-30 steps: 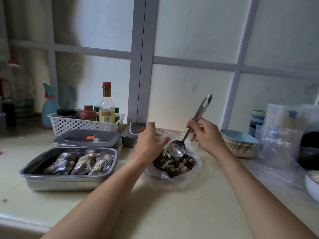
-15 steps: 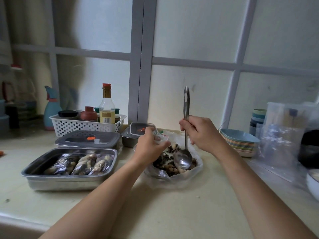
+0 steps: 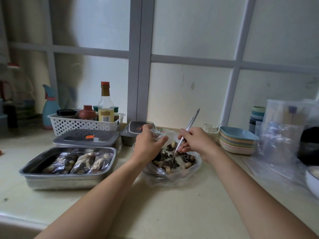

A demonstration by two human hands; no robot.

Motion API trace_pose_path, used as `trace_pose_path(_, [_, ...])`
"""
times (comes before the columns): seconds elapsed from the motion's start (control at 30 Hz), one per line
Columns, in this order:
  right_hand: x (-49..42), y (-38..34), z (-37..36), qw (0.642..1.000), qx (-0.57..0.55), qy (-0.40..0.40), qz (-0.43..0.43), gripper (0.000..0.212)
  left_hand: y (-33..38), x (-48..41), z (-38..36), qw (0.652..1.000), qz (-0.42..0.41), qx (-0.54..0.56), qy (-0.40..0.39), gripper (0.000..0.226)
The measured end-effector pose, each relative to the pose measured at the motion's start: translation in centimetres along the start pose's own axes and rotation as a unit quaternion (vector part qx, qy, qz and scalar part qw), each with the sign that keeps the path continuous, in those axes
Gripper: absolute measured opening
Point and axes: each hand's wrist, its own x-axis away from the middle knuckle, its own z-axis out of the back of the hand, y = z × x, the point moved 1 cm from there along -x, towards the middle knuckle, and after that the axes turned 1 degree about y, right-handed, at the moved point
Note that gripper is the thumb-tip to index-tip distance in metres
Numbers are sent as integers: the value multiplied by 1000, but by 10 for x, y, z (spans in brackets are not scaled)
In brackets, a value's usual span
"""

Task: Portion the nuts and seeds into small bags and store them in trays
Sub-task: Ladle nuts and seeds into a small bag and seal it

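counter [image 3: 172,204]: everything is set on it.
tray [image 3: 69,182]: open, steel, at the left; three filled bags [image 3: 78,162] are laid side by side in it. A lidded tray [image 3: 86,138] is set just behind.
big bag [image 3: 174,178]: spread open right of the tray; nuts and seeds [image 3: 187,157] are heaped in it.
left hand [image 3: 148,145]: held over the big bag's far left edge; fingers are curled round clear film, judged to be a small bag [image 3: 158,135], its mouth not clearly seen.
right hand [image 3: 198,142]: fingers are pinched on the shaft of the spoon [image 3: 190,122], about mid-length.
spoon axis: the bowl is sunk in the mix, low and near; the handle is tilted up toward the far right.
step: a scoop is judged to be under way.
relation: the small bag lies just left of and above the bowl, so a load would have to be lifted and carried a short way left. The tray is nearer the left hand.
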Motion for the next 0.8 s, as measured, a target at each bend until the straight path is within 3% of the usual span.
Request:
trace_pose_path(0.13, [-3, 5, 11, 999, -12, 10, -29, 35, -2, -2, 1, 1000, 5, 13, -4, 70])
trace_pose_path(0.3, [-7, 6, 29, 996, -10, 90, -4, 35, -6, -3, 1, 999, 17, 36, -31, 72])
trace_pose_path(0.6, [-9, -5, 50, 963, -9, 268, 30, 40, -1, 1, -10, 983, -73, -71, -151, 67])
trace_pose_path(0.8, [-8, -6, 43, 954, 35, 293, 51, 39, 1, 3, -13, 975, -90, -83, -183, 64])
